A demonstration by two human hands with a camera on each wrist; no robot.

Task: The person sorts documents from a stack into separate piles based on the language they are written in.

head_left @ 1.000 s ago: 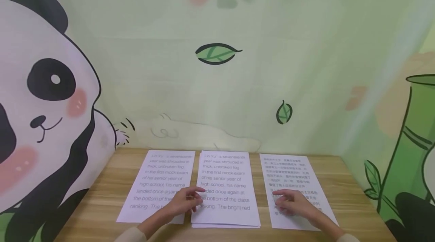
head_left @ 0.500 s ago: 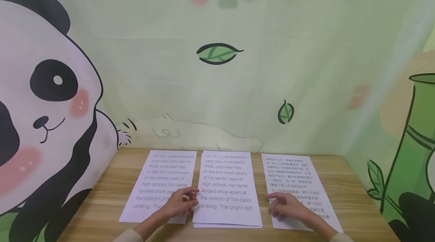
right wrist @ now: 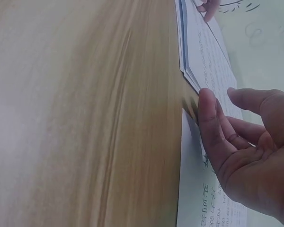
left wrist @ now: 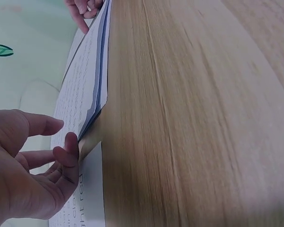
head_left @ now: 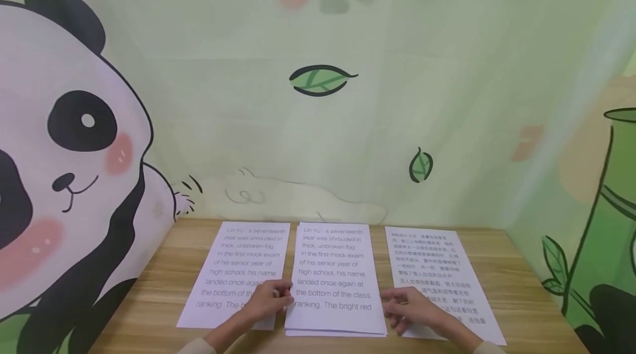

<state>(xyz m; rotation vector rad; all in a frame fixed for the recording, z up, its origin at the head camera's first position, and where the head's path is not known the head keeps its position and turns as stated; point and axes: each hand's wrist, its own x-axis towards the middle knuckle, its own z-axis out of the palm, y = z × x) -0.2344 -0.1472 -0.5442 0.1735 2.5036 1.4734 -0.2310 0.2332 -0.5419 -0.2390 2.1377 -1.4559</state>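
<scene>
A stack of printed white sheets (head_left: 334,265) with English text lies in the middle of the table. My left hand (head_left: 268,300) hovers over the left sheet (head_left: 238,260), its fingertips close to the stack's left edge. On the other side, my right hand (head_left: 409,307) is above the right sheet (head_left: 424,252), which bears Chinese characters, with fingertips near the stack's right edge. Both wrist views show loosely bent fingers with nothing pinched between them: the left hand (left wrist: 35,163) and the right hand (right wrist: 248,146). Whether any fingertip touches the stack, I cannot tell.
The papers lie side by side on a wood-grain table (head_left: 149,288). Behind it hangs a pale green backdrop (head_left: 223,94) printed with a panda (head_left: 89,205), leaves and bamboo. Narrow strips of wood show between the sheets.
My right hand has moved left from over the right sheet towards the middle stack's edge. The left hand has drawn slightly back from over the stack to its left edge.
</scene>
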